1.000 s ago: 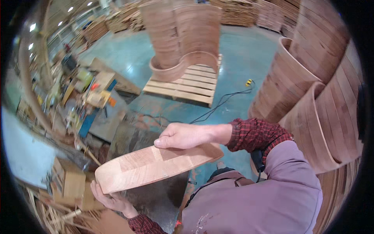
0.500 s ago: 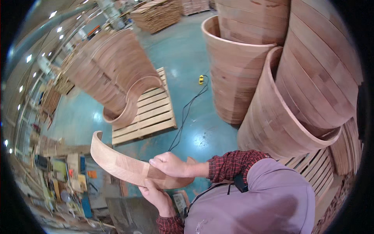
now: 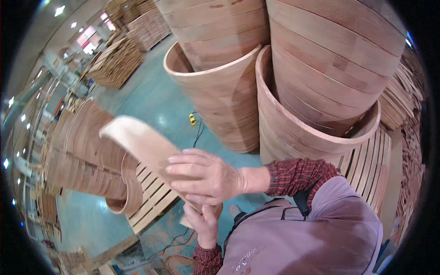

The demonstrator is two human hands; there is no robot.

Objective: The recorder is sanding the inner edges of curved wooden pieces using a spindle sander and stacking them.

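Note:
A pale curved wooden panel (image 3: 144, 144) is held up before me, its far end pointing to the upper left and slightly blurred. My left hand (image 3: 205, 222) is closed around its near, lower end, thumb toward the wood. Across the panel's right side lies my right hand (image 3: 206, 176), its fingers bent over the surface and its thumb hidden. The palms are close together, and they cover the near end of the panel.
Tall curved wooden shells (image 3: 220, 105) stand nested at the right, partly on a slatted pallet (image 3: 366, 160). More shells (image 3: 91, 156) rest on another pallet (image 3: 153, 197) at the left. A black cable with a yellow connector (image 3: 192, 119) lies on the floor. Stacked boards (image 3: 117, 64) stand behind.
My view has swung left to right, so the shells sit further left. The panel now tilts more steeply. My right hand has turned, its fingers now spread over the panel.

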